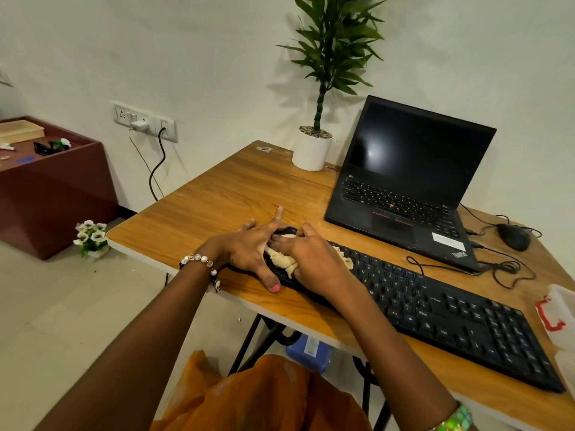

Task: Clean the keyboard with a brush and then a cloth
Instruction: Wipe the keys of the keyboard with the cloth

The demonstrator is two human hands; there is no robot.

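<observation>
A black keyboard (435, 309) lies diagonally on the wooden table (236, 194). A beige cloth (281, 259) is bunched on the keyboard's left end. My right hand (311, 256) lies on top of the cloth with its fingers curled over it, pressing it onto the keys. My left hand (249, 250) rests with fingers spread on the keyboard's left edge and the table beside it, steadying it. No brush is in view.
An open black laptop (404, 188) stands behind the keyboard, with a potted plant (312, 147) to its left. A mouse (513, 236) and tangled cables lie at the right. A clear plastic box (560, 309) with a red clip sits at the right edge.
</observation>
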